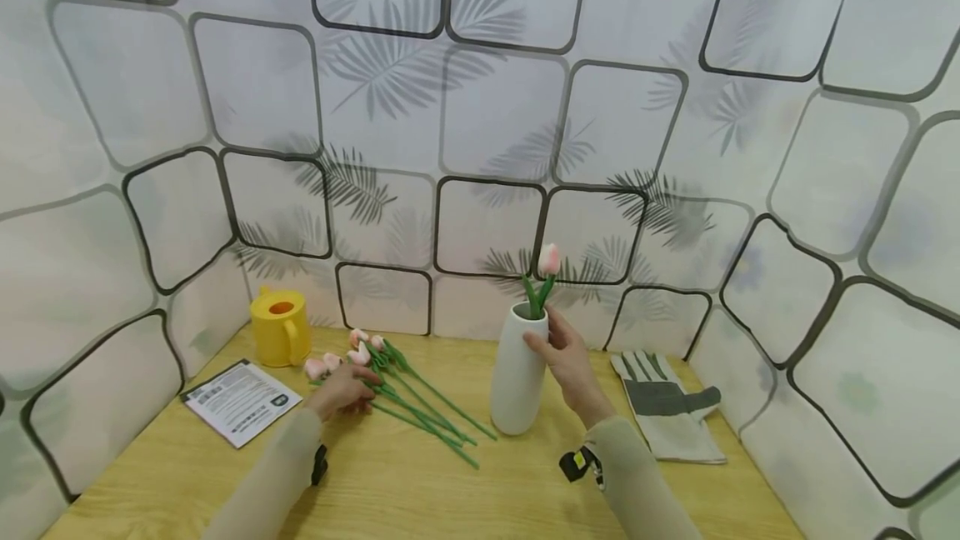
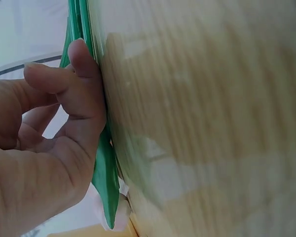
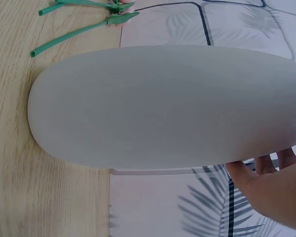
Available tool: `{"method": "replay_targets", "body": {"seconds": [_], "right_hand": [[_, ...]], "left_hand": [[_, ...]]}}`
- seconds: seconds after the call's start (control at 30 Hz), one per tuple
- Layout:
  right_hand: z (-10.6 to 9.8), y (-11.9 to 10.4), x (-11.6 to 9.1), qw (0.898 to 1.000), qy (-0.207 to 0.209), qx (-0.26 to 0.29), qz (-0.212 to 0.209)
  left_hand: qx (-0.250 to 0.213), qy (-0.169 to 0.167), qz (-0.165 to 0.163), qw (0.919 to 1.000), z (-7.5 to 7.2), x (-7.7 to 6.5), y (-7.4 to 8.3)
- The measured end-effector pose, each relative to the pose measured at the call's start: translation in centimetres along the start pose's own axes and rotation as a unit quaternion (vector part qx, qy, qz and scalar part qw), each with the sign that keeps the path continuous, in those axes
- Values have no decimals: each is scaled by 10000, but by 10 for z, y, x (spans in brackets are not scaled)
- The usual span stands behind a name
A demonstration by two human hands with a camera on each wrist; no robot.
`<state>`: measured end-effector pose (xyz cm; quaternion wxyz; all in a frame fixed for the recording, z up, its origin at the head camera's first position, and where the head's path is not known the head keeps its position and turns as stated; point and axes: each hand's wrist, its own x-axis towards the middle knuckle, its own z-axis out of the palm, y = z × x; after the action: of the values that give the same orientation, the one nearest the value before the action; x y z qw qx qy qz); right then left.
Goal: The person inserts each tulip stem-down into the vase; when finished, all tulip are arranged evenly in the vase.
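Observation:
A white vase (image 1: 517,377) stands upright, a single pink tulip (image 1: 550,260) rising from its mouth. My right hand (image 1: 567,361) holds the vase near the rim from the right, thumb on the near side and fingers behind. In the right wrist view the vase (image 3: 153,106) fills the middle, with the fingers against its narrower upper part. Several pink tulips (image 1: 427,411) lie on the table, heads to the left. My left hand (image 1: 345,390) rests over their stems just below the heads. In the left wrist view, its loosely bent fingers touch green stems (image 2: 79,19) beside the tabletop.
A yellow watering-can-like mug (image 1: 279,340) stands at the back left. In front of it lies a printed sheet (image 1: 242,402). A grey and white work glove (image 1: 667,411) lies right of the vase. Patterned curtain walls (image 1: 382,223) enclose the wooden table (image 1: 420,498).

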<state>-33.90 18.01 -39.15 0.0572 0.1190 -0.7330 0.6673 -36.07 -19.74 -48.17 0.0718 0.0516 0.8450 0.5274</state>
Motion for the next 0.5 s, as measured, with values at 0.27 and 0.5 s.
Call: {"method": "replay_targets", "body": {"seconds": [0.27,0.5], "right_hand": [[0,0,1,10000,17,-21,22],[0,-1,1,10000,53,-70,2]], "left_hand": [[-933,-110,-54,9956,-2,1,-5],[-1477,375,-73,9883,-3,1,-3]]}}
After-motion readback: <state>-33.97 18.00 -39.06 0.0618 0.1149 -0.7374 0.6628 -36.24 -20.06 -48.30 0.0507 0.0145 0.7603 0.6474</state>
